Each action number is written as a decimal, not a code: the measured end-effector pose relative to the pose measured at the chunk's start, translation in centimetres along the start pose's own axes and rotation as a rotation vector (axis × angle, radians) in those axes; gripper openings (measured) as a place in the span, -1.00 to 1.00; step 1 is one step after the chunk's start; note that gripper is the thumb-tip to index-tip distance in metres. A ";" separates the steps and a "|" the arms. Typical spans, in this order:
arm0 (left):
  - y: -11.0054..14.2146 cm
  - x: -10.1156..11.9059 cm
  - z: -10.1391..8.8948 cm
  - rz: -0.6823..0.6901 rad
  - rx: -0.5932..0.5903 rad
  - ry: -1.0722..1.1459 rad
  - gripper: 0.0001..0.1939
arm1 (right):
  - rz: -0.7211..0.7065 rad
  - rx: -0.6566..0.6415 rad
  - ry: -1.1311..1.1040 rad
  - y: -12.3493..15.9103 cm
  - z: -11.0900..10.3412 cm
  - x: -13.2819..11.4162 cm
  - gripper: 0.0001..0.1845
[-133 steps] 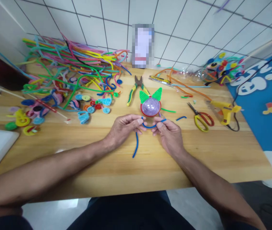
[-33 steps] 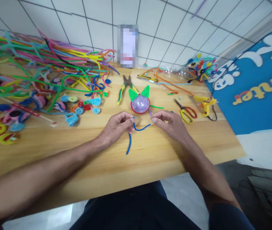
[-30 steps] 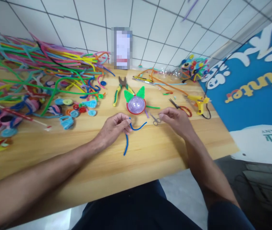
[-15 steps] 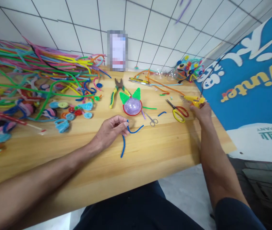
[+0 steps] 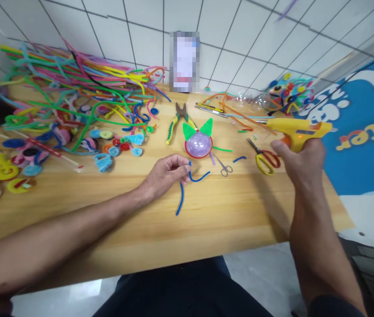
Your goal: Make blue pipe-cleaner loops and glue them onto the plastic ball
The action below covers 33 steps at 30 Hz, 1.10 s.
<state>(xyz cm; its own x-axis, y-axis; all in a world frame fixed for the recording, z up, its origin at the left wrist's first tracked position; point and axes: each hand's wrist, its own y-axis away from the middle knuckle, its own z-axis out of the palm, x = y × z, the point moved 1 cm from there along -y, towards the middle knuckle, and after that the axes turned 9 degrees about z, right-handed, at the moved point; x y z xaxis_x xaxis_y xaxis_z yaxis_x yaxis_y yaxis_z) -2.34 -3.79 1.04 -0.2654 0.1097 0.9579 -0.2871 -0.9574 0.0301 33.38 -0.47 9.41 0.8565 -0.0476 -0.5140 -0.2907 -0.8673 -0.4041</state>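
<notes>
Between the thumb and fingers of my left hand (image 5: 170, 174) is a blue pipe cleaner (image 5: 200, 178), curved, its one end sticking out to the right. Another blue length hangs below the same fingers; whether it is one piece with the first is hidden. My right hand (image 5: 302, 160) is wrapped round the grip of a yellow glue gun (image 5: 306, 128), raised over the table's right side with its nozzle pointing left. Just beyond my left hand sits a clear dome over purple coils (image 5: 199, 144), with a red rim and two green leaf-shaped pieces (image 5: 207, 127).
Pliers (image 5: 175, 123) lie behind the dome piece. Small scissors (image 5: 224, 168) and yellow-and-red scissors (image 5: 263, 159) lie to its right. A heap of pipe cleaners (image 5: 91, 72) fills the back left, with coiled shapes in front. A phone (image 5: 185, 64) leans on the tiled wall.
My right hand has lifted the glue gun off the table's right side, up and nearer to me. My left hand keeps its pinch on the blue pipe cleaner. The view has shifted left.
</notes>
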 end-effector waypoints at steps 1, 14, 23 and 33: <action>0.0 0.0 0.0 -0.001 0.003 0.005 -0.61 | 0.045 0.035 -0.005 0.9 0.2 -1.7 -0.70; -0.2 0.2 0.2 -0.041 0.005 0.056 -0.79 | -0.324 -0.087 0.109 7.1 5.3 -6.8 -0.75; -0.2 0.3 0.3 -0.067 0.005 0.059 -0.84 | -0.379 -0.116 0.125 7.4 5.7 -6.4 -0.78; -0.1 0.6 0.3 -0.057 0.007 0.032 -0.79 | -0.367 -0.142 0.167 7.4 5.8 -6.2 -0.76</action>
<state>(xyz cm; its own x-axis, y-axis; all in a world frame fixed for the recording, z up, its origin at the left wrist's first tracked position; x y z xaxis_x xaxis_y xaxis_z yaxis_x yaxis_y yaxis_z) -2.22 -3.71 1.72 -0.2780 0.1727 0.9449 -0.2966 -0.9511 0.0866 23.47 -3.77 5.21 0.9528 0.2078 -0.2215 0.0980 -0.9007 -0.4232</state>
